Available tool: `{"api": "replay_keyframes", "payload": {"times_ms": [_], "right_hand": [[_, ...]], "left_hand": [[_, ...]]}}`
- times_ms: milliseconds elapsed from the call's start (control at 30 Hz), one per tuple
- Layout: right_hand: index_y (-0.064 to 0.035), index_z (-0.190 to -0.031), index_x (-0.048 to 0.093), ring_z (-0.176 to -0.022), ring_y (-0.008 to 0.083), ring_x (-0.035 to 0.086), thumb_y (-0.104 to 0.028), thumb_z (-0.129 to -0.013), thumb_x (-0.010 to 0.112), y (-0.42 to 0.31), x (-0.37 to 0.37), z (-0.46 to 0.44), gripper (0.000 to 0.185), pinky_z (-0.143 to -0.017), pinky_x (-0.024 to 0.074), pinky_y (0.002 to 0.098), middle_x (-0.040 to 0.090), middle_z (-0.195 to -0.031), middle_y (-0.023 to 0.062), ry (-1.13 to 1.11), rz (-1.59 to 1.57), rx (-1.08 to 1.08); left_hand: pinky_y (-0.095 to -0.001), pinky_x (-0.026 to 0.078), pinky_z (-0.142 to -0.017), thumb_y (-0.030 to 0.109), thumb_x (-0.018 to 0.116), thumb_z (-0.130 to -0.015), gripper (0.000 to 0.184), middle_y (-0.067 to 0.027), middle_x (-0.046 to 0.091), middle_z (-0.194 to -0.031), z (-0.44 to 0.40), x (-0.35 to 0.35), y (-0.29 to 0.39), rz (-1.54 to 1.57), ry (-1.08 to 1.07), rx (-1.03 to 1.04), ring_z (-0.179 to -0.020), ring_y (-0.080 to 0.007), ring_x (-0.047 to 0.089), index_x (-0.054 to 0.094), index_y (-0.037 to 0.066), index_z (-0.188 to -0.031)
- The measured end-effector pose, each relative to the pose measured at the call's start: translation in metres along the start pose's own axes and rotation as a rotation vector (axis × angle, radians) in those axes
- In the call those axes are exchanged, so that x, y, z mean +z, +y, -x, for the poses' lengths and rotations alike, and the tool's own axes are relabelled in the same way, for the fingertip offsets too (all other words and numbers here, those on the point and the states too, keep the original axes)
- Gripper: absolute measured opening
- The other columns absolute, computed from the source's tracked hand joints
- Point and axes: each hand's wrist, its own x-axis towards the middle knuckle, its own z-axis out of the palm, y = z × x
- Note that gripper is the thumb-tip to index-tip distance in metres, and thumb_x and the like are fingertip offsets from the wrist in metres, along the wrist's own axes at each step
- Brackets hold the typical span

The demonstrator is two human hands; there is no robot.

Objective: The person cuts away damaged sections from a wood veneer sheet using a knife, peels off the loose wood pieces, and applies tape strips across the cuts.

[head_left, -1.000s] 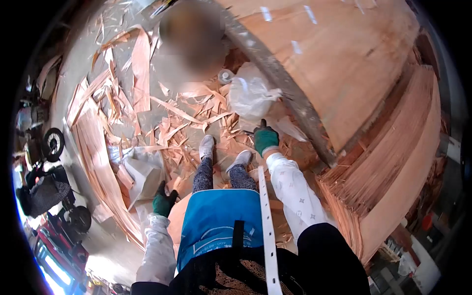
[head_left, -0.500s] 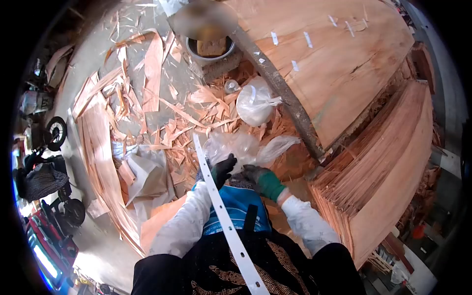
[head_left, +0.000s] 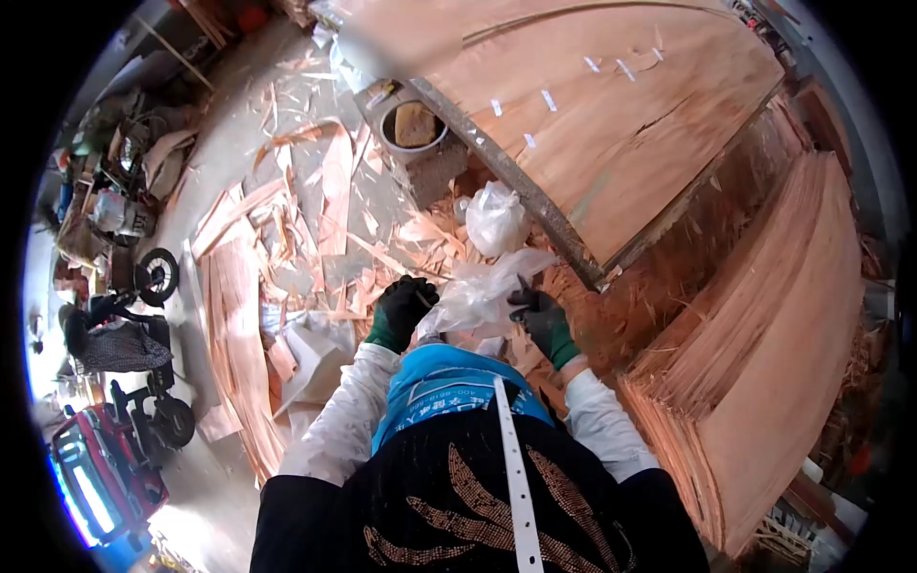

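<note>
A clear plastic bag (head_left: pixel 473 293) is spread between my hands, above my lap. My left hand (head_left: pixel 404 311), in a dark green glove, is closed on the bag's left edge. My right hand (head_left: pixel 543 325), gloved alike, is at the bag's right edge; its fingers are curled in a pinch there, with one finger sticking up. Just beyond lies a tied, filled white plastic bag (head_left: pixel 497 220). A blue apron with white print (head_left: pixel 449 387) covers my lap. A white strap with holes (head_left: pixel 516 468) hangs down in front of my body.
A wood veneer sheet with white tape pieces (head_left: pixel 630 124) lies on a stack at upper right. Thick veneer stacks (head_left: pixel 755 363) stand on my right. Veneer scraps (head_left: pixel 229 296) litter the floor. A bowl (head_left: pixel 390 129) holds a yellowish block (head_left: pixel 416 125). A red vehicle (head_left: pixel 100 473) stands left.
My hands have moved apart and the clear bag is now stretched out between them. The view has shifted, and the white strap has swung right and down.
</note>
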Motion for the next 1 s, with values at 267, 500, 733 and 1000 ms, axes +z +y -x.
{"api": "replay_keyframes", "payload": {"times_ms": [267,500,733,1000], "right_hand": [[-0.0059,-0.132,0.054,-0.063,0.0133,0.064,-0.017,-0.093,0.055,-0.059,0.075,-0.044,0.04,-0.052,0.047,0.0254,0.067,-0.107,0.0053,-0.433,-0.04,0.1],[-0.0074,-0.126,0.06,-0.056,0.0147,0.064,-0.013,-0.088,0.054,-0.018,0.061,-0.033,0.038,-0.045,0.0449,0.0244,0.069,-0.109,0.0057,-0.245,-0.05,0.308],[-0.0074,-0.129,0.054,-0.059,0.0116,0.062,-0.005,-0.09,0.049,-0.054,0.048,-0.005,0.04,-0.048,0.0437,0.0222,0.067,-0.112,0.0037,-0.03,-0.209,-0.017],[-0.0075,-0.13,0.056,-0.072,0.012,0.06,-0.006,-0.088,0.06,0.024,-0.059,0.064,0.043,-0.055,0.0468,0.025,0.065,-0.109,0.0058,0.286,-0.247,0.193]], "left_hand": [[-0.0381,0.055,-0.084,0.021,0.054,-0.098,0.028,-0.0162,0.068,-0.097,0.019,0.096,0.019,-0.711,-0.133,0.408,-0.088,-0.0257,0.067,0.061,-0.004,-0.106],[-0.0378,0.054,-0.084,0.015,0.053,-0.096,0.023,-0.0162,0.068,-0.099,0.054,0.155,0.052,-0.699,-0.178,0.51,-0.088,-0.0265,0.067,0.061,-0.005,-0.105],[-0.0384,0.054,-0.084,0.027,0.052,-0.099,0.032,-0.0151,0.067,-0.102,0.037,0.175,0.043,-0.697,-0.189,0.437,-0.089,-0.0261,0.067,0.06,-0.003,-0.106],[-0.0393,0.055,-0.088,0.026,0.051,-0.1,0.031,-0.0141,0.064,-0.108,0.052,0.236,0.057,-0.482,-0.206,0.42,-0.102,-0.0251,0.063,0.057,-0.001,-0.115]]}}
